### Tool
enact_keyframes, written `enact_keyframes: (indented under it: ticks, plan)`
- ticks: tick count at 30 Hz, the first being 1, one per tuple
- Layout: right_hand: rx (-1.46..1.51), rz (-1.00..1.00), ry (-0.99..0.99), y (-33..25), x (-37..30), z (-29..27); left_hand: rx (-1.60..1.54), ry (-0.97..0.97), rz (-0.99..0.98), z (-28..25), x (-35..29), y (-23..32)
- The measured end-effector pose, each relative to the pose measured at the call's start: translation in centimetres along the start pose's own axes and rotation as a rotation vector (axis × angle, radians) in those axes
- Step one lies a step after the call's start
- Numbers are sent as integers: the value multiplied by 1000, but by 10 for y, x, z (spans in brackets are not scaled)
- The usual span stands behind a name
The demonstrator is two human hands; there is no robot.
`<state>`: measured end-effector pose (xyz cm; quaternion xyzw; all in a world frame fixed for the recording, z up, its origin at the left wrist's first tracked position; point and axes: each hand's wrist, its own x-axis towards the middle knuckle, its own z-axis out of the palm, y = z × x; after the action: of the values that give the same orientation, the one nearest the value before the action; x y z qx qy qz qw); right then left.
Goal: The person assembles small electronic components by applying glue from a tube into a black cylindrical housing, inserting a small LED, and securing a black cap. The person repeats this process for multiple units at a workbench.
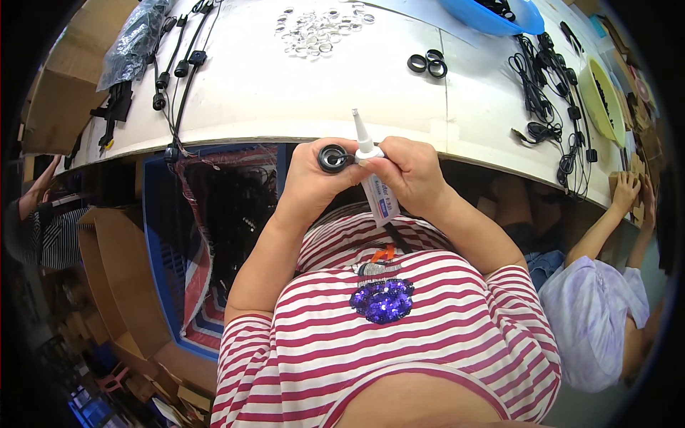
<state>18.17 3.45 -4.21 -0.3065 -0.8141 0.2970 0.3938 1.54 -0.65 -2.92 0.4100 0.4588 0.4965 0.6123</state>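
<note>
My left hand (308,175) is closed around a small black round housing (334,159), its hollow end facing up. Close beside it, my right hand (414,171) grips a glue tube (380,200) by the upper body, just under the white collar. The tube's long white nozzle (362,128) points up and away from me, over the table edge. Both hands are near each other in front of my chest, with the fingertips almost meeting. Part of the housing is hidden by my left fingers.
On the white table (271,93) lie many clear rings (321,32), 3 black rings (428,64) and black cables (542,93) at both sides. A blue basin (499,21) and yellow basin (599,100) stand right. A lined blue crate (160,250) is below left; a co-worker (592,307) sits right.
</note>
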Motion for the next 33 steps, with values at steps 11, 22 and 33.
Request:
enact_keyframes:
  ticks: [11,22,33]
  plan:
    - [90,-9,-5,-2,1,2,34,29,34,1,-3,-7]
    - [244,167,-101,-6,4,-17,201,-20,111,6,-4,6]
    - [1659,682,-378,-14,5,-48,160,-146,335,-16,-11,-9]
